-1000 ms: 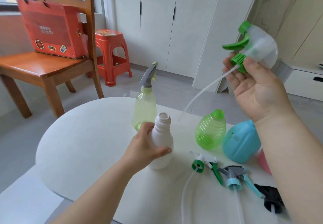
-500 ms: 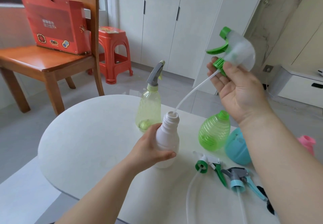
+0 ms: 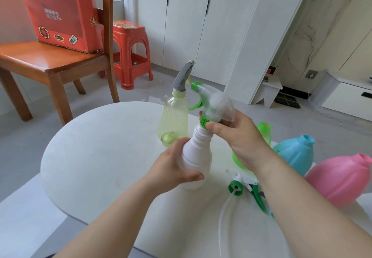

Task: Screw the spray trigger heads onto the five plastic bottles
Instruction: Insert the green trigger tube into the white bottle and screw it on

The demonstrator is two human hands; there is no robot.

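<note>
- The right hand [image 3: 239,137] is curled over a clear spray trigger head [image 3: 214,105] with green trim, thumb and fingers pinching its ribbed green collar [image 3: 205,120].
- That collar sits on the mouth of a white bottle [image 3: 198,157]; whether the thread is engaged cannot be told.
- The left hand [image 3: 175,169] is wrapped around the white bottle's lower body, fingers closed on its near side, holding it slightly tilted on or just over the white round table [image 3: 96,149].
- Just beyond the white bottle stands a pale yellow bottle [image 3: 174,121], upright, with a grey trigger head [image 3: 182,76] already on its neck.
- To the right, mostly hidden behind the right wrist, a green bottle [image 3: 264,129] shows its open neck.
- Farther right a blue bottle [image 3: 293,153] leans with its open mouth up and right; beside it, nearer the right edge, a pink bottle [image 3: 340,179] lies tilted the same way. These 3 bottles carry no heads.
- On the table near the right forearm lies a loose white and green trigger head [image 3: 244,185], its dip tube [image 3: 223,217] trailing toward the near edge.
- Far left, beyond the table, a wooden chair [image 3: 52,62] holds a red box [image 3: 60,14]; a red plastic stool [image 3: 130,52] stands behind it, before white cabinets [image 3: 191,20].
</note>
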